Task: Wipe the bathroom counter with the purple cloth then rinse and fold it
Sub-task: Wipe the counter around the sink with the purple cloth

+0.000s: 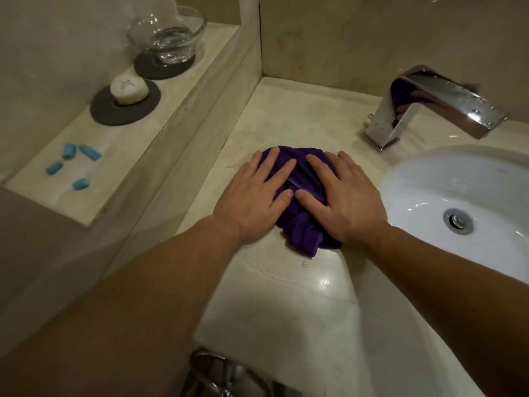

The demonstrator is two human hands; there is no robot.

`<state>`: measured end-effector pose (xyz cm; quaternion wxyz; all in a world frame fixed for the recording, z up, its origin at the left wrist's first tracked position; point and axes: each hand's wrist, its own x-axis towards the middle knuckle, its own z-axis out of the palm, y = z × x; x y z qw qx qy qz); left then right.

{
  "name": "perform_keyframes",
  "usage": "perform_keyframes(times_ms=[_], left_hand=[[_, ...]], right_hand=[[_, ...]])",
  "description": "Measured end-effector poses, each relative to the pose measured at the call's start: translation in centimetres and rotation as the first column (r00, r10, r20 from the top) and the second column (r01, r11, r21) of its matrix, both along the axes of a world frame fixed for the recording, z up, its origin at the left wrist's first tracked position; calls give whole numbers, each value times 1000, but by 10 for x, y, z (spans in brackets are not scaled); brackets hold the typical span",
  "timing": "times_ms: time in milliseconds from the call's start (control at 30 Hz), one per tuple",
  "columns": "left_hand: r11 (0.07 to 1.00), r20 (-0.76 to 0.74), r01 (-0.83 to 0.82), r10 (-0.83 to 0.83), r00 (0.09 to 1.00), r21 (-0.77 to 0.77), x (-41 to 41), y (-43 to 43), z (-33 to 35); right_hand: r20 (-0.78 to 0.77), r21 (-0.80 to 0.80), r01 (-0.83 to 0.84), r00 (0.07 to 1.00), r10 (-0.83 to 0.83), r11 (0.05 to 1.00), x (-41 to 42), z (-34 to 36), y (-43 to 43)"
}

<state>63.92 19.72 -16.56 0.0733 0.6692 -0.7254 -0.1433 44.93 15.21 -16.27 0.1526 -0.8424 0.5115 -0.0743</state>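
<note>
The purple cloth (301,224) lies bunched on the pale marble counter (274,305), left of the sink. My left hand (254,196) presses flat on the cloth's left side, fingers straight and spread. On the cloth's right side my right hand (343,199) presses down the same way. The thumbs nearly meet over the cloth's middle. Most of the cloth is hidden under the palms.
A white sink basin (446,179) with a drain sits at the right, a chrome faucet (429,104) behind it. On the raised left ledge (120,156) are a glass bowl (169,32), a round soap (128,89) on a dark coaster, and several blue pieces (73,163).
</note>
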Motion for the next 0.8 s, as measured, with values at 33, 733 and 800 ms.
perform_keyframes(times_ms=[33, 733, 800], left_hand=[[1000, -4, -1, 1, 1000, 2, 0, 4, 0], [997, -42, 68, -70, 997, -35, 12, 85, -6], [996, -61, 85, -86, 994, -22, 14, 94, -3]], right_hand=[[-1, 0, 1, 1000, -1, 1000, 0, -1, 4], [32, -5, 85, 996, -84, 996, 6, -2, 100], [43, -9, 97, 994, -96, 995, 7, 0, 110]])
